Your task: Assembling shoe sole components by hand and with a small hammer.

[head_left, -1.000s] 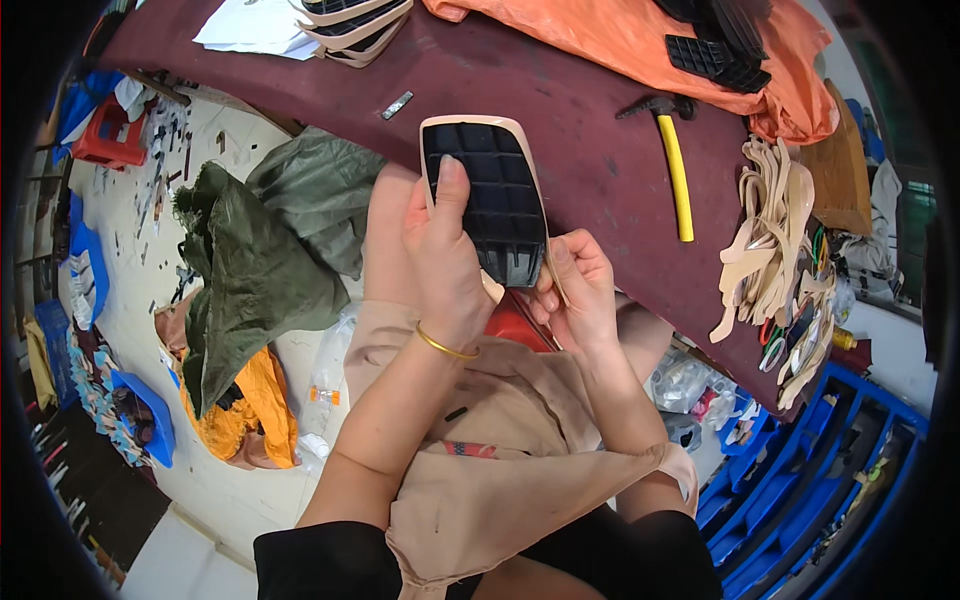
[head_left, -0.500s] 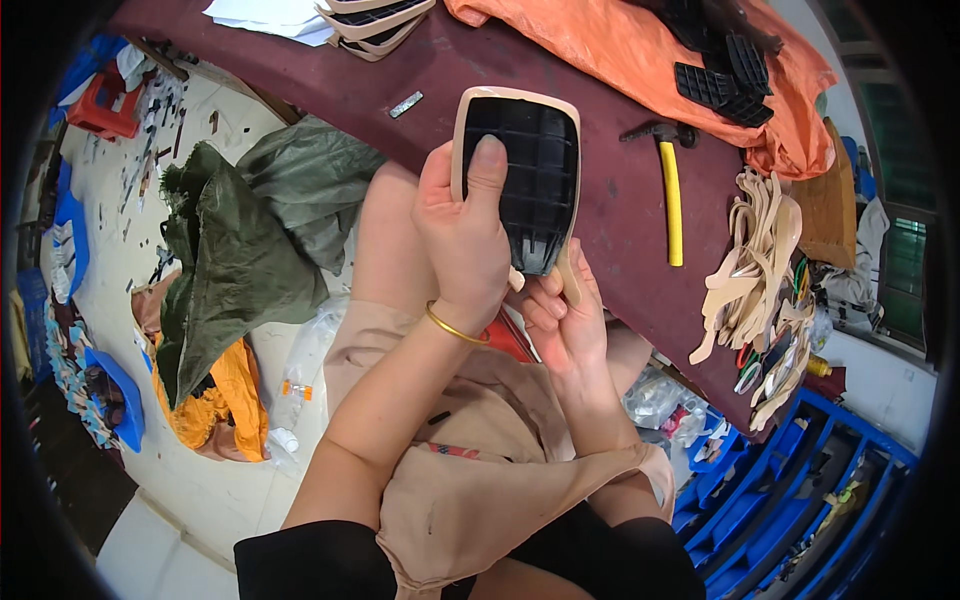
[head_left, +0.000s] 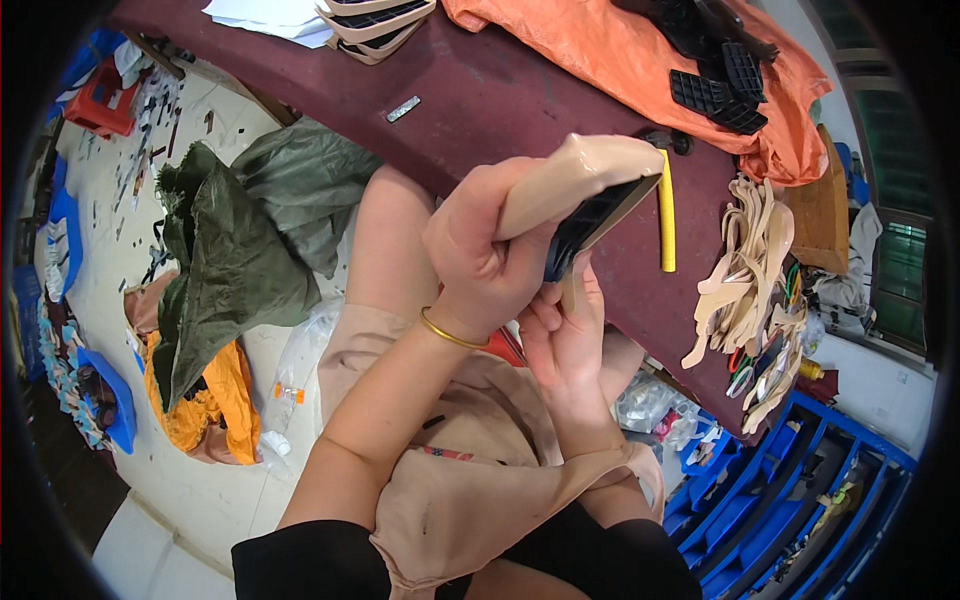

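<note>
My left hand (head_left: 485, 245), with a gold bangle at the wrist, is closed around a black ribbed plastic piece with a beige rim (head_left: 580, 180). The piece is tilted, so its beige outer side shows and only part of the black grid is visible. Below it, my right hand (head_left: 565, 335) pinches the loose end of the beige strip (head_left: 576, 288) close to the piece's lower edge. Part of the right fingers is hidden behind the strip and the piece.
On the maroon table (head_left: 470, 90) lie a yellow-handled hammer (head_left: 668, 215), a bundle of beige strips (head_left: 740, 265) and an orange sheet (head_left: 570, 50) bearing black plastic pieces (head_left: 715, 95). Similar rimmed pieces (head_left: 375, 28) stack at the far edge. A blue rack (head_left: 790, 490) stands lower right.
My left hand has turned the piece from facing me with its black grid to a tilted, edge-on pose, its top swung to the right. The right hand still pinches the strip.
</note>
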